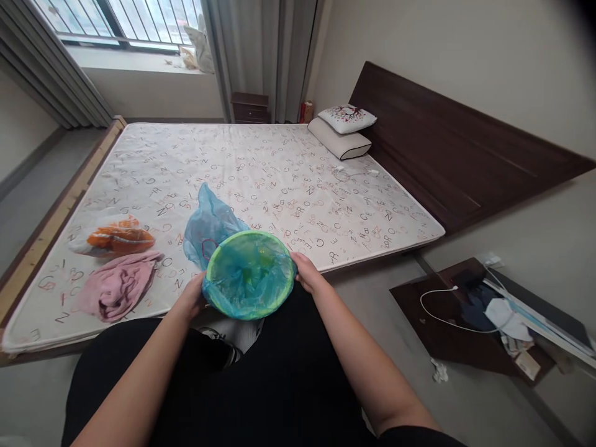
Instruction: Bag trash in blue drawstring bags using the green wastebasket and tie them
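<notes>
Between my two hands I hold a round green trash bin (261, 237), seen from above in front of my lap. A thin blue plastic bag (242, 282) lines it and folds over the rim. My left hand (192, 297) grips the bin's left side, and my right hand (305, 271) grips the right side; some fingers of both are hidden. Behind the bin, another blue plastic bag (214, 214) lies crumpled on the mattress (261, 174). Left of it are a plastic bag with orange contents (118, 237) and a crumpled pink cloth (116, 288).
Two pillows (342, 136) rest by the dark headboard (428, 130). At the right stands a dark nightstand (428, 310) with a white cable and papers. A crumpled tissue (439, 370) lies on the floor. A small cabinet (250, 108) stands beyond the bed, near the curtain.
</notes>
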{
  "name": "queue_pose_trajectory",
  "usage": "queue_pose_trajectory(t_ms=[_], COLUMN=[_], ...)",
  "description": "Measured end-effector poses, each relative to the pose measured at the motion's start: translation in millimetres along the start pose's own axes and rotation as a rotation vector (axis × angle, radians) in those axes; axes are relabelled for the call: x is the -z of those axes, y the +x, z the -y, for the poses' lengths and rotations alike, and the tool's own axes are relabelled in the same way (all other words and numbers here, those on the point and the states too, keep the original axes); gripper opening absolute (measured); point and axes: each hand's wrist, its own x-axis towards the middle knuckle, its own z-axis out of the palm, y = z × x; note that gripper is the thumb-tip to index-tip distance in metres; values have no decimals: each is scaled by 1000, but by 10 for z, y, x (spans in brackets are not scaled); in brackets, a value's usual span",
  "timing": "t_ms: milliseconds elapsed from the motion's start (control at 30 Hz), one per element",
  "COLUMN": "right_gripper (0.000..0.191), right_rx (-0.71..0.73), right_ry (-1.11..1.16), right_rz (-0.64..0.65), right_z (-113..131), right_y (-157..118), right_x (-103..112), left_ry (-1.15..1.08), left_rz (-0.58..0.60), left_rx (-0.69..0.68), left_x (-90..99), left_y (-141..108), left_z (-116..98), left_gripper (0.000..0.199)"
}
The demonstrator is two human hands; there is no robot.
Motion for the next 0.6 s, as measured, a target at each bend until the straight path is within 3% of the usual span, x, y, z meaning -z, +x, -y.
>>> queue_pose_trajectory(t_ms=[133,267,500,600], right_gripper=[35,34,29,32], right_rx=[-8,99,130,136], right_ry=[252,508,609,518], right_rz=[-85,-64,5,24], right_z=[-303,-518,-571,-589], right_y=[-316,-450,-443,-440], right_x=[5,-60,-12,9], left_ry=[-60,-156,-499,-510], left_rz=[70,84,136,141], left_rx=[27,-57,-154,-153], left_x=[53,51,10,12], left_y=[-209,-345,-286,-216], left_z=[104,163,204,245], left_gripper=[35,22,18,15])
